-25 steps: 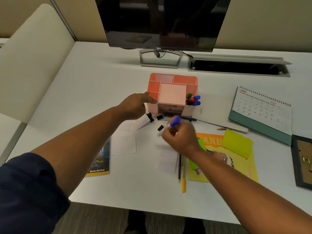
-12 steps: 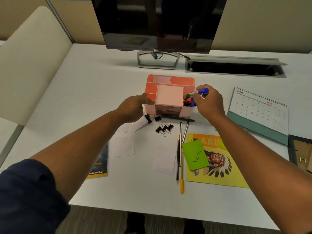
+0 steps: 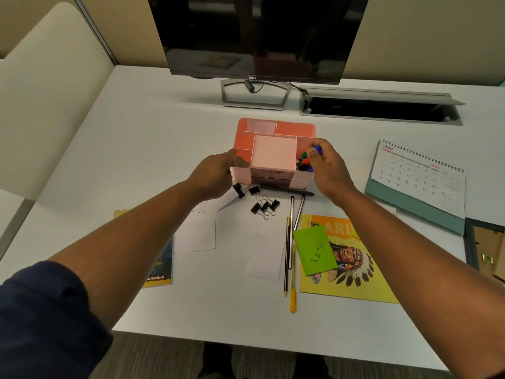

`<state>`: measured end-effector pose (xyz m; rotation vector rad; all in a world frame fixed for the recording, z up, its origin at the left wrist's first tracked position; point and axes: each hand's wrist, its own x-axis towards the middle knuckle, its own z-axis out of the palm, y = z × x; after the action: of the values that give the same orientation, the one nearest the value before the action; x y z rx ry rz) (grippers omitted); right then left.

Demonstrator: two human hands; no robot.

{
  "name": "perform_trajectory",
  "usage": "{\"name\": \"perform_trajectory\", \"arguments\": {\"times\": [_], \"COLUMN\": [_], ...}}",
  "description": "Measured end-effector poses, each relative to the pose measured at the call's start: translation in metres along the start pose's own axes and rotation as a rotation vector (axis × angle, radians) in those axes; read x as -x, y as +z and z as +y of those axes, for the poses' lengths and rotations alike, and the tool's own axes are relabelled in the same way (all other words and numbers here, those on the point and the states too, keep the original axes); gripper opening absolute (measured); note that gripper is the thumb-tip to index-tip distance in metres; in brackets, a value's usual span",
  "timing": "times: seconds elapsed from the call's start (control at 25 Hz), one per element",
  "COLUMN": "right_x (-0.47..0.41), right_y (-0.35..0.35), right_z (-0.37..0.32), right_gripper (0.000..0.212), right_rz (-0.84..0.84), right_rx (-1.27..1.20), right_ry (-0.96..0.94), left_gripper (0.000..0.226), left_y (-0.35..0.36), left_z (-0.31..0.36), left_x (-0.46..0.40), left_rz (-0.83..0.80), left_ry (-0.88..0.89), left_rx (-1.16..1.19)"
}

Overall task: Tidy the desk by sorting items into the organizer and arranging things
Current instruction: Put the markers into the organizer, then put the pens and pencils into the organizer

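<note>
A pink desk organizer stands mid-desk in front of the monitor. My left hand grips its front left corner. My right hand hovers over the organizer's right compartment, fingers closed on a blue-capped marker pointing down among several markers standing there. Several black binder clips lie in front of the organizer. Pencils and a yellow pen lie nearer me, with a black pen just below the organizer.
A yellow booklet with a green sticky note lies at the right. White paper slips and another booklet lie under my left arm. A desk calendar, picture frame, monitor and cable tray are also here.
My right hand picked the blue marker up from the desk, carried it to the organizer's right compartment and now lowers it tip-down. My left hand stayed on the organizer.
</note>
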<state>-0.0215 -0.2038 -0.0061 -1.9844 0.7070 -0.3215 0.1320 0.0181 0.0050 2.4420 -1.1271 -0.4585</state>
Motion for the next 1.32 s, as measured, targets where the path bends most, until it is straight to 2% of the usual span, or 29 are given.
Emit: {"name": "perform_trajectory", "arguments": {"times": [0.12, 0.2, 0.28, 0.36, 0.4, 0.48, 0.6, 0.68, 0.8, 0.92, 1.08, 1.32], "right_x": [0.004, 0.007, 0.017, 0.036, 0.050, 0.077, 0.109, 0.123, 0.142, 0.149, 0.150, 0.154], "right_y": [-0.002, -0.002, 0.000, 0.004, 0.006, 0.009, 0.007, 0.007, 0.011, 0.014, 0.008, -0.002], "right_z": [-0.002, -0.004, 0.000, 0.012, 0.018, 0.030, 0.048, 0.057, 0.066, 0.072, 0.079, 0.089], "right_gripper": [0.030, 0.040, 0.053, 0.052, 0.050, 0.049, 0.052, 0.051, 0.073, 0.088, 0.084, 0.065], "right_rz": [-0.049, -0.043, 0.090, 0.238, 0.249, 0.181, 0.116, 0.055, -0.094, -0.146, -0.101, 0.018], "right_rx": [-0.048, -0.047, 0.002, 0.102, 0.147, 0.208, 0.286, 0.377, 0.599, 0.748, 0.777, 0.769], "right_ry": [-0.023, -0.055, -0.114, -0.160, -0.160, -0.109, -0.005, 0.050, 0.127, 0.172, 0.193, 0.219], "left_gripper": [0.056, 0.055, 0.052, 0.050, 0.050, 0.049, 0.050, 0.046, 0.028, 0.023, 0.021, 0.034], "left_y": [0.001, 0.002, 0.004, 0.010, 0.013, 0.020, 0.035, 0.054, 0.094, 0.125, 0.136, 0.142], "left_z": [0.001, 0.000, 0.000, 0.001, 0.002, 0.004, 0.009, 0.022, 0.056, 0.076, 0.090, 0.092], "left_x": [0.001, 0.000, -0.001, 0.002, 0.004, 0.007, 0.018, 0.033, 0.063, 0.071, 0.062, 0.049], "left_rz": [0.025, 0.020, 0.039, 0.092, 0.119, 0.174, 0.313, 0.356, 0.188, -0.006, -0.121, -0.205], "left_ry": [0.003, 0.001, 0.009, 0.017, 0.019, 0.057, 0.156, 0.151, 0.008, -0.158, -0.249, -0.361], "left_rx": [0.011, 0.003, 0.015, 0.056, 0.078, 0.071, -0.061, -0.012, 0.192, 0.231, 0.170, 0.159]}}
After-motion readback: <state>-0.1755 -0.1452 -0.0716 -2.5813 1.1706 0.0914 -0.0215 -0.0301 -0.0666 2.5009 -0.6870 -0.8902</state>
